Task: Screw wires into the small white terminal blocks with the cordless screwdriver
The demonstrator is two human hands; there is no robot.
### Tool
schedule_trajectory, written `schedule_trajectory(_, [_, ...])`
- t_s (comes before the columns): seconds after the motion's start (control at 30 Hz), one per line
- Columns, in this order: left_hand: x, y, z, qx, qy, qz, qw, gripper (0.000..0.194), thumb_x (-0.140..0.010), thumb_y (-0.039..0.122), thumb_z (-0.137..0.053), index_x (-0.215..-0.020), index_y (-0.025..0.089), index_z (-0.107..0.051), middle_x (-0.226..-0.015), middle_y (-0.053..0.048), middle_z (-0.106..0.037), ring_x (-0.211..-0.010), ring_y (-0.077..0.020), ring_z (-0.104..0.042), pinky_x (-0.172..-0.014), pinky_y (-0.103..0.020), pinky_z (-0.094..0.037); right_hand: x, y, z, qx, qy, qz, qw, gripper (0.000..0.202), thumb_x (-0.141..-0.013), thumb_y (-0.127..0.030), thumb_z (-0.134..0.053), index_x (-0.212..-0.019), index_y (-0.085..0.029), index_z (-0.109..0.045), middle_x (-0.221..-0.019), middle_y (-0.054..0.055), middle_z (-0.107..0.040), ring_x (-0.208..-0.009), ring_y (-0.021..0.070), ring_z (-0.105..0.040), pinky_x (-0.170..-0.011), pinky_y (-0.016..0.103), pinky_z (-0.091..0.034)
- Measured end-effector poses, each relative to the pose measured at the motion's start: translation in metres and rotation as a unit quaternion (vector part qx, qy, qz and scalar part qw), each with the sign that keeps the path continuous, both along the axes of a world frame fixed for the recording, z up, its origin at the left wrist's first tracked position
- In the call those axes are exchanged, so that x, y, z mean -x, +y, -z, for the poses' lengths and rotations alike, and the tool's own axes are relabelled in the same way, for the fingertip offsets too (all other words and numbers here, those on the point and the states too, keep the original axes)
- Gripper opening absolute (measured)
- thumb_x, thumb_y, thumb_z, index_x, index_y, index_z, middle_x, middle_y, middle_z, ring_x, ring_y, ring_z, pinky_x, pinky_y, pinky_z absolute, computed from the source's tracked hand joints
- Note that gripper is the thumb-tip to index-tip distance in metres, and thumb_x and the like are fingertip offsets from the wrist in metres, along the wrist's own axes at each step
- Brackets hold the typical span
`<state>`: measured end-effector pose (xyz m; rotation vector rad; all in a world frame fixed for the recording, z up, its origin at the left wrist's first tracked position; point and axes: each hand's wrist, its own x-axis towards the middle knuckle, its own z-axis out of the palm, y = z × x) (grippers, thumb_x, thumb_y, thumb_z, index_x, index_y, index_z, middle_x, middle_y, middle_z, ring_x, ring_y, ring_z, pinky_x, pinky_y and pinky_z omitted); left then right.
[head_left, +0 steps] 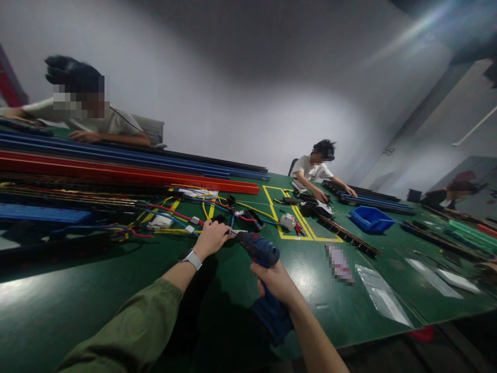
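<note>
A dark blue cordless drill (263,249) is in my right hand (275,284), which wraps round its handle. Its bit points left, at the fingertips of my left hand (213,238). Those fingers are closed on the work at the bit; what they pinch is too small and hidden to name. Around the left hand run red, yellow and blue wires (182,213). A white connector (160,222) lies left of it, and a small black part (254,220) sits just beyond the bit. Farther right is a pale terminal block (288,223) with red wire ends.
Long orange (155,176) and blue rails (116,154) lie across the green table (318,300) at the back left. To the right are a blue bin (371,219), a dark metal strip (349,236) and plastic bags (382,296). Several other people work around the tables.
</note>
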<state>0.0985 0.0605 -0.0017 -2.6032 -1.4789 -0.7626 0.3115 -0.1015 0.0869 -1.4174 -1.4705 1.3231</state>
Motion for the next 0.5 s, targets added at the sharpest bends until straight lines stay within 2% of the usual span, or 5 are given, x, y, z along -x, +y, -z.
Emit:
schedule_trajectory(0.2, [-0.0003, -0.0010, 0.0007, -0.001, 0.001, -0.005, 1.000, 0.032, -0.092, 0.049, -0.046, -0.109, 0.032, -0.066, -0.097, -0.006, -0.069, -0.096, -0.0269, -0.054, -0.089, -0.045, -0.027, -0.0003, -0.0002, 0.0000, -0.007, -0.003, -0.014, 1.000, 0.029, -0.081, -0.035, -0.058, -0.102, -0.017, -0.051, -0.044, -0.011, -0.044, -0.035, 0.0115, -0.049, -0.039, 0.021, -0.035])
schedule_trajectory(0.5, [0.0003, -0.0005, -0.0007, 0.006, 0.000, -0.008, 1.000, 0.033, -0.092, 0.049, -0.046, -0.110, 0.031, -0.067, -0.099, -0.007, -0.069, -0.097, -0.0265, -0.054, -0.090, -0.045, -0.028, 0.0013, -0.0009, -0.0041, 0.012, -0.013, 0.005, 1.000, 0.032, -0.078, -0.038, -0.059, -0.101, -0.017, -0.053, -0.044, -0.011, -0.045, -0.034, 0.0115, -0.048, -0.038, 0.021, -0.034])
